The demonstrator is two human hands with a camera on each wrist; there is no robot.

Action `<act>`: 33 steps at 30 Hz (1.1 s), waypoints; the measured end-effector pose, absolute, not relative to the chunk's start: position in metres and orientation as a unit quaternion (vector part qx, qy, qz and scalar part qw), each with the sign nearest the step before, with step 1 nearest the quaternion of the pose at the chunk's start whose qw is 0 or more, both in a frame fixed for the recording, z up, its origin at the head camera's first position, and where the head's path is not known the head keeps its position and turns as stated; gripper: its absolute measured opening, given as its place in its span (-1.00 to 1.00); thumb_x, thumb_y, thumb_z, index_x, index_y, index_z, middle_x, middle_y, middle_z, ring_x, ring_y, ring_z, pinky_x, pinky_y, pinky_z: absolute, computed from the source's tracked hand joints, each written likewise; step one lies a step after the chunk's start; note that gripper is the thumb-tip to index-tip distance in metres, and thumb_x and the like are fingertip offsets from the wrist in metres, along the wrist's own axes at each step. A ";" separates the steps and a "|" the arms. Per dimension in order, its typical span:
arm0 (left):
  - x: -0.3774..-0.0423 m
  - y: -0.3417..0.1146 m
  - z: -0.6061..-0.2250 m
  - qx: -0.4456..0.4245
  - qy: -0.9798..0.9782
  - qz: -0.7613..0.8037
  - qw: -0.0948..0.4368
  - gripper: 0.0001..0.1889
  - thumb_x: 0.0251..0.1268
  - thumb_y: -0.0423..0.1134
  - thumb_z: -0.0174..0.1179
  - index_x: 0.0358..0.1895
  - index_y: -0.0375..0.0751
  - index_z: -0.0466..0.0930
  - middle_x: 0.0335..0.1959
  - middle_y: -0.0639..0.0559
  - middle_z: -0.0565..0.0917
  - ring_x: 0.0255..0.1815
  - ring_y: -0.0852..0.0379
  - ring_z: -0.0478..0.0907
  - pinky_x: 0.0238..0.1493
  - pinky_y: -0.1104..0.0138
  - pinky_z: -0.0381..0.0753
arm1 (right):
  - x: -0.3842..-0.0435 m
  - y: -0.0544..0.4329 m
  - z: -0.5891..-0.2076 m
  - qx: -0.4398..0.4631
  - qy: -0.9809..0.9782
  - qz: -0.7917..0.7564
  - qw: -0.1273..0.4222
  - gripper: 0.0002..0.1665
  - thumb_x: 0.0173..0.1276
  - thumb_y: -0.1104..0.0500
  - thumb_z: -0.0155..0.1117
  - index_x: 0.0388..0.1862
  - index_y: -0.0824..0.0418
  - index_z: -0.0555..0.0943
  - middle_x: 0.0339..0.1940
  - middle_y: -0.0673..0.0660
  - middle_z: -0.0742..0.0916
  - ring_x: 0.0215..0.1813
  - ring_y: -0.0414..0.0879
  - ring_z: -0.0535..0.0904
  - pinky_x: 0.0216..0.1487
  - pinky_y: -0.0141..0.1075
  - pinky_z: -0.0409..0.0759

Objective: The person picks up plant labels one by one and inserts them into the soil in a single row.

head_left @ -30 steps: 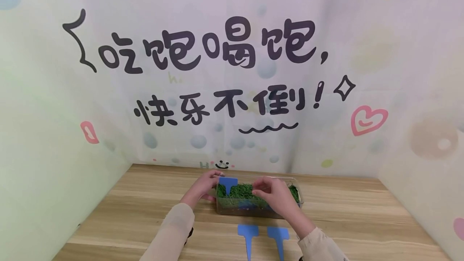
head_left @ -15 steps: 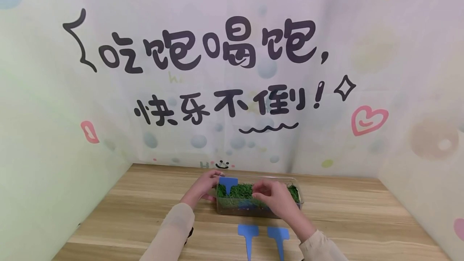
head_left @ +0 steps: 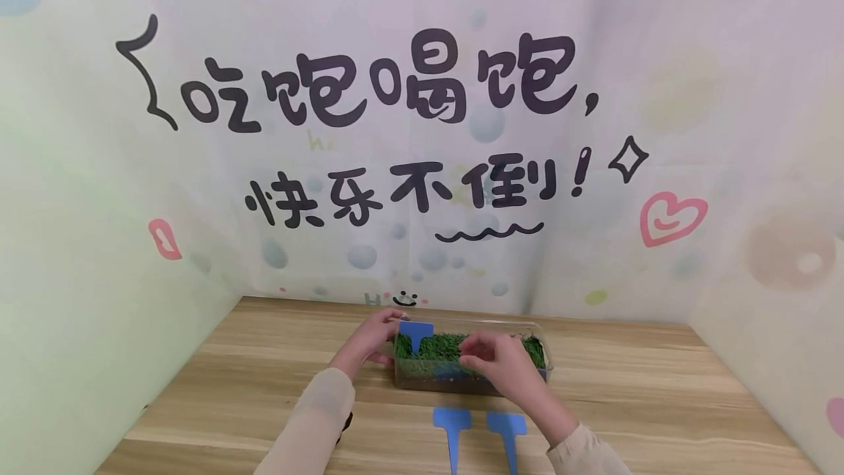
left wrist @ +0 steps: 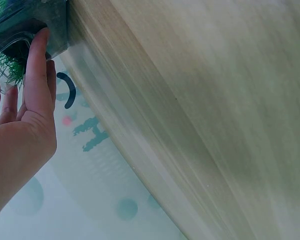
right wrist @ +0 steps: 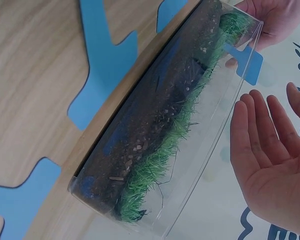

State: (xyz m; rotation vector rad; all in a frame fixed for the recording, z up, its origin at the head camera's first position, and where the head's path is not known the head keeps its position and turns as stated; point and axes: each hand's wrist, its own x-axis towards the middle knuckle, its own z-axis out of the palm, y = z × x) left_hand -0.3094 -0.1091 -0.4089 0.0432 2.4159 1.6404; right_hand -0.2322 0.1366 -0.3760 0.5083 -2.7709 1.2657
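A clear plastic box filled with dark soil and topped with green grass stands on the table. My left hand holds the box's left end, one finger stretched along the wall in the left wrist view. Over the middle of the grass hovers my right hand, its fingers gently bent with nothing between them, as the right wrist view shows. A blue T-shaped plant label stands upright in the grass near the left end.
Two more blue T-shaped labels, the left label and the right label, lie on the wooden table in front of the box. Behind the table rises a white printed backdrop with black lettering.
My right hand has sunk slightly over the grass. The left hand, the box and the labels stay where they were.
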 end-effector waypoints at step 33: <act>-0.307 -0.110 -0.408 0.020 0.827 0.551 0.108 -0.60 0.52 -0.36 -0.13 0.33 -0.23 0.46 0.41 -0.30 0.39 0.34 -0.31 0.42 -0.39 0.10 0.75 | -0.223 0.140 -0.390 0.175 -0.896 0.406 -0.036 -0.79 0.32 0.18 0.39 -0.11 0.25 0.72 -0.23 0.04 0.80 -0.21 -0.15 0.67 -0.24 -0.32 0.64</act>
